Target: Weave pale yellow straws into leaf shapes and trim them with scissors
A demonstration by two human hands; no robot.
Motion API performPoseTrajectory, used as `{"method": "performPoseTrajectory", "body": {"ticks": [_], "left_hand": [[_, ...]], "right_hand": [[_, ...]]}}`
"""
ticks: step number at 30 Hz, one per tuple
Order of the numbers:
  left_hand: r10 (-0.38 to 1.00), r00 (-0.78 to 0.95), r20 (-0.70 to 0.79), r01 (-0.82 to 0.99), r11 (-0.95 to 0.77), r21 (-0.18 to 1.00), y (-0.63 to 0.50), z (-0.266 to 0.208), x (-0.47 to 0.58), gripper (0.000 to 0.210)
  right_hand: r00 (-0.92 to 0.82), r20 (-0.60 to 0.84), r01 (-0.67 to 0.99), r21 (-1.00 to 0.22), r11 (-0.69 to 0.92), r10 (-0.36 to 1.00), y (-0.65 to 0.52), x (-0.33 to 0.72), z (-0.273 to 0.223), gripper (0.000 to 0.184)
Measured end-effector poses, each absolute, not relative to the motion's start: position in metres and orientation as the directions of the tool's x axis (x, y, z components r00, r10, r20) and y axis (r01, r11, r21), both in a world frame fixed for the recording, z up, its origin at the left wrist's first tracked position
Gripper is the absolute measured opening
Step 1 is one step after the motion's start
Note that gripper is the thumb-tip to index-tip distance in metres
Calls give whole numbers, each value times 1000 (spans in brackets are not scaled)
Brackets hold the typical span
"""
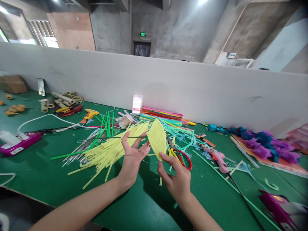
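Observation:
Between my two hands stands a pale yellow leaf-shaped piece (157,137) made of fuzzy pipe cleaners laid side by side. My right hand (176,176) pinches its lower tip between thumb and forefinger. Beside its left edge is my left hand (133,157), with a thin dark green stick (136,137) lying across its bent fingers. The left thumb comes close to the leaf's edge; whether it touches cannot be made out. A fine wire loop (150,162) hangs between the hands. Behind the left hand lies a heap of yellow pipe cleaners (106,150).
Scissors (184,158) with red and yellow handles lie just right of the leaf. A pink glue gun (219,160) and its cord are farther right, a yellow glue gun (91,114) at left. Coloured pipe cleaners (163,114) lie before the white partition (204,93); a purple power strip (21,143) sits left.

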State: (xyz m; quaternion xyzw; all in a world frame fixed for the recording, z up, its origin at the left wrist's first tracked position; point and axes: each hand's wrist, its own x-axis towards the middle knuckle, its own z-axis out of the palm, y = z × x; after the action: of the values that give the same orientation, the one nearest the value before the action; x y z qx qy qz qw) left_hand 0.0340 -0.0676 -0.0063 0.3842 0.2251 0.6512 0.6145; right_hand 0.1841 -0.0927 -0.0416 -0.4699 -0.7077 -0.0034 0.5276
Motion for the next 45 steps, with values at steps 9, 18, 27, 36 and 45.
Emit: {"method": "performPoseTrajectory", "body": {"ticks": [9,18,27,36,45], "left_hand": [[798,455,396,-420,-200,885,-56,-22,15,56],[867,423,264,-364,-105,926,-38,-21,11,33],[918,368,149,-310,-31,950,-37,-19,7,24],[940,303,157,-225,-90,970,-38,-15,9,22],[893,440,92,-318,59,946,-39,-18,9,20]], "right_hand": [[112,763,618,-555,557,637,-95,186,-47,27],[87,743,554,-590,587,664,-96,187,-50,27],[-61,751,569,-515,641,658,-102,180,-48,30],[-65,745,578,-514,633,664,-100,182,-45,30],[-74,740,568,-519,639,668,-100,184,-46,32]]}}
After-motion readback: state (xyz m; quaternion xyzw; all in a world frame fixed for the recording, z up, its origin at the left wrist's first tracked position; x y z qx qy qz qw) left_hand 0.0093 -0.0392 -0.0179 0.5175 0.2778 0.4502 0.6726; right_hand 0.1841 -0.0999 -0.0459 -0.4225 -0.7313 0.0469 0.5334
